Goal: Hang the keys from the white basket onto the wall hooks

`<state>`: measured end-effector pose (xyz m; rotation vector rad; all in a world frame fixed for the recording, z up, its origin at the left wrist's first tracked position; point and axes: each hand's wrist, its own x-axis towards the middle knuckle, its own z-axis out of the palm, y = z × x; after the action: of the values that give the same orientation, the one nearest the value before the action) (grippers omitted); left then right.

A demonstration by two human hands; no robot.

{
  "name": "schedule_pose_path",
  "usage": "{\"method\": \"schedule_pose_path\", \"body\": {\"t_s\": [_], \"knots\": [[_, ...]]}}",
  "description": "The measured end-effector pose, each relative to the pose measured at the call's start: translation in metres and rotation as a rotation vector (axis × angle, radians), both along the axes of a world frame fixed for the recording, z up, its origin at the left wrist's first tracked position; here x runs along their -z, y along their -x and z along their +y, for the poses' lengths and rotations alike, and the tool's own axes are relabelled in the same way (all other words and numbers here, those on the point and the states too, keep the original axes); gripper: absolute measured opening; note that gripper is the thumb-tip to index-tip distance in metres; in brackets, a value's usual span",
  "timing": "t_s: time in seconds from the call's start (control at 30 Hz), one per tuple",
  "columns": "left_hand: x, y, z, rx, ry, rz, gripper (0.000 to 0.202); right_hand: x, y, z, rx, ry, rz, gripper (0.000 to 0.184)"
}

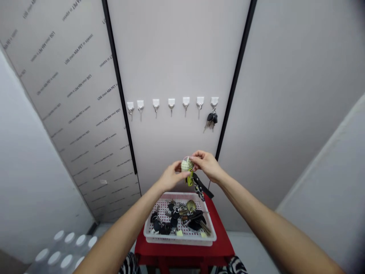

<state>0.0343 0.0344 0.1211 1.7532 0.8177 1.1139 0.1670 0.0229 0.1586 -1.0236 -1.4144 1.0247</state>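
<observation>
In the head view, my left hand (172,176) and my right hand (207,164) meet above the basket, both closed on one keychain. The keychain has a pale green checkered charm (186,165), a thin pink ring and a yellow piece. From it hang a black strap (203,185) and a patterned, chain-like piece. My left fingers grip the charm from the left, and my right fingertips pinch the ring at its upper right. Below, a white plastic basket (181,240) holds several bunches of keys (167,228), many with black heads.
The basket stands on a red stool (185,250). Several white hooks (171,102) line the wall; the rightmost hook (214,101) carries a bunch of black-headed keys (212,118). Black strips (121,91) divide the wall panels. White round-topped objects (54,258) stand at lower left.
</observation>
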Motion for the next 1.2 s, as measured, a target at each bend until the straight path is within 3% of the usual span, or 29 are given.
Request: {"method": "schedule_pose_path", "body": {"t_s": [0.1,0.27,0.43,0.5,0.63,0.77,0.87,1.0,1.2], "knots": [[0.005,-0.011,0.001,-0.042,0.074,-0.044,0.028,0.001,0.003,0.001,-0.017,0.003,-0.011,0.018],[0.003,-0.014,0.005,-0.134,0.284,-0.299,0.027,0.013,-0.006,-0.006,0.102,-0.05,-0.08,0.021],[-0.001,-0.004,0.009,-0.218,0.29,-0.402,0.026,0.048,-0.014,-0.019,-0.16,0.15,-0.22,0.028],[-0.001,0.002,0.012,-0.267,0.262,-0.367,0.025,0.052,-0.018,-0.019,-0.16,0.19,-0.186,0.026],[0.002,0.014,0.016,-0.355,0.145,-0.095,0.023,0.027,-0.027,-0.015,-0.015,0.17,-0.14,0.015],[0.002,0.01,0.008,-0.489,-0.177,0.162,0.032,-0.01,-0.021,-0.013,-0.093,0.245,-0.195,0.013],[-0.003,-0.004,0.0,-0.337,-0.338,0.167,0.031,-0.023,-0.007,-0.009,-0.132,0.25,-0.169,0.014],[-0.009,-0.02,-0.001,-0.095,-0.15,0.003,0.021,-0.028,0.001,-0.002,-0.097,0.229,-0.08,0.015],[-0.011,-0.035,0.001,-0.033,-0.102,-0.115,0.014,-0.032,-0.009,-0.001,-0.055,0.223,-0.046,0.017]]}}
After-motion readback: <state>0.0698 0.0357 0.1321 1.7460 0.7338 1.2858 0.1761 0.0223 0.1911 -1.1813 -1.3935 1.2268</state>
